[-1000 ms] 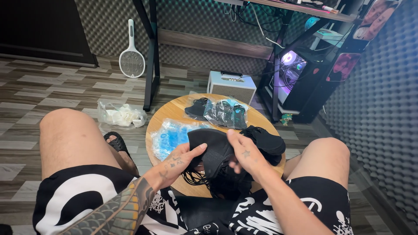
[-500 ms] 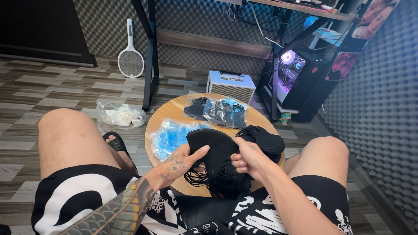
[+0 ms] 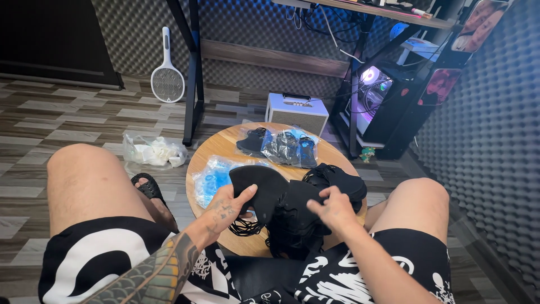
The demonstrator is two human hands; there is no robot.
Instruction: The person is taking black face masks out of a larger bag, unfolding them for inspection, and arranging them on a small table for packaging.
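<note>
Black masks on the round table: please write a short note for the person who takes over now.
Left hand: holds one black mask by its edge over the round table.
Right hand: fingers spread on the black mask stack, no firm grip visible.
More black masks lie right of it.
Done, as it looks: one packed bag of masks at the far edge.
Left: loose masks; blue plastic bags lie beside the left hand.
</note>
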